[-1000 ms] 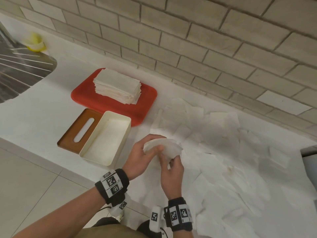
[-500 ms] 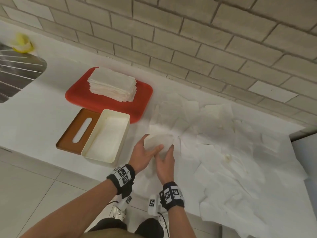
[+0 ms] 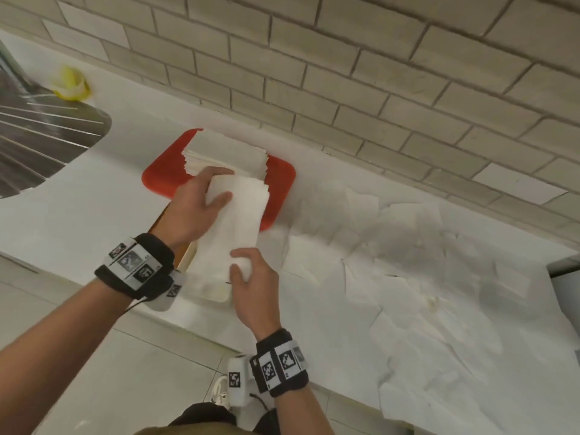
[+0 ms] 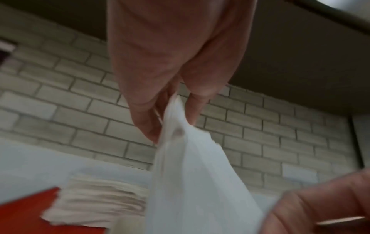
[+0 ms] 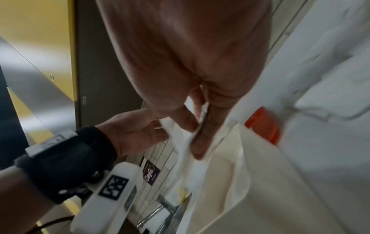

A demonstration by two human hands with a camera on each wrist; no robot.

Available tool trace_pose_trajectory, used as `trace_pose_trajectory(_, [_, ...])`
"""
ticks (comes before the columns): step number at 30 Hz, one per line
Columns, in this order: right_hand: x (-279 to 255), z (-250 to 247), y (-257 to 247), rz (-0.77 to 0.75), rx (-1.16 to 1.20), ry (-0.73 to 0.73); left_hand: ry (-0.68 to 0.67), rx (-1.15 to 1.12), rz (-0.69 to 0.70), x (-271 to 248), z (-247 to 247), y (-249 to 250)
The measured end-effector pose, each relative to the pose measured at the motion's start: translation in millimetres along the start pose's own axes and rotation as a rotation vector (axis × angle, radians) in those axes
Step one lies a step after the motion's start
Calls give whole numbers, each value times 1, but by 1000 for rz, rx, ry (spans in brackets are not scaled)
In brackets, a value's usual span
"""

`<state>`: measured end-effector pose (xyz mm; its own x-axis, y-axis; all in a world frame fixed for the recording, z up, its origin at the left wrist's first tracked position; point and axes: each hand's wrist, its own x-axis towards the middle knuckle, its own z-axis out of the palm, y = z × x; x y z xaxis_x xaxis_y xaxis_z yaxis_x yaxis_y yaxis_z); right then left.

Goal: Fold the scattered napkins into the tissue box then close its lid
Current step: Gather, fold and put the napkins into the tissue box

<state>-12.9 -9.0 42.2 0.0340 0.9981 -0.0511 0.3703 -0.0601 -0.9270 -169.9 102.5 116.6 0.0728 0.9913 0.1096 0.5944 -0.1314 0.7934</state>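
A folded napkin (image 3: 237, 221) hangs above the box (image 3: 209, 290), stretched between both hands. The left hand (image 3: 196, 205) pinches its far end between thumb and fingers; the right hand (image 3: 254, 285) pinches the near end. The box is mostly hidden beneath them, its lid (image 3: 157, 222) barely showing. Behind sits a red tray (image 3: 163, 177) bearing a napkin stack (image 3: 226, 155). Loose napkins (image 3: 423, 271) cover the tabletop (image 3: 78, 208) to the right.

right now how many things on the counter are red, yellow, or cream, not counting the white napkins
red: 1, the tray
yellow: 1, a blurred object by the sink
cream: 1, the tissue box, mostly hidden under the napkin both hands hold
total: 3
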Motion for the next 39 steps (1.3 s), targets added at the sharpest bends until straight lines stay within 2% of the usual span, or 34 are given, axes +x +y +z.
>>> trace_pose_trajectory(2, [11,21,-2,159,-94,-139,41,111,5,5,-12,-20])
trace_pose_trajectory(4, [20,35,-2,272,-146,-243,-3,218,58,7,-15,-38])
trace_pose_trajectory(7, [30,43,-3,320,-199,-300,-299,429,131,9,-2,-59])
trace_pose_trajectory(10, [30,33,-5,318,-242,-384,-596,592,106,10,25,-67])
trace_pose_trajectory(12, [33,11,1,298,-176,-313,-750,745,104,10,44,-73])
trace_pose_trajectory(14, [40,-19,10,304,-34,-156,-862,905,97,7,58,-80])
trace_pose_trajectory(16, [58,-48,30,293,-159,23,-910,1010,98,5,64,-83])
trace_pose_trajectory(18, [80,-71,55,264,-457,86,-915,1022,92,6,64,-80])
trace_pose_trajectory(20, [105,-90,82,226,-686,-39,-865,995,105,8,59,-68])
trace_pose_trajectory(23, [138,-115,114,139,-888,-253,-628,941,210,7,53,-42])
trace_pose_trajectory(26, [152,-129,124,67,-967,-290,-447,798,285,-1,56,-18])
trace_pose_trajectory(29, [148,-140,119,-78,-820,-164,-390,571,272,-11,71,-5])
trace_pose_trajectory(32, [130,-155,94,-189,-455,-24,-391,407,182,-20,93,-3])
trace_pose_trajectory(36, [103,-173,46,-178,-97,53,-394,72,84,-19,115,11])
trace_pose_trajectory(39, [95,-181,36,-166,16,98,-244,-156,82,-9,127,25])
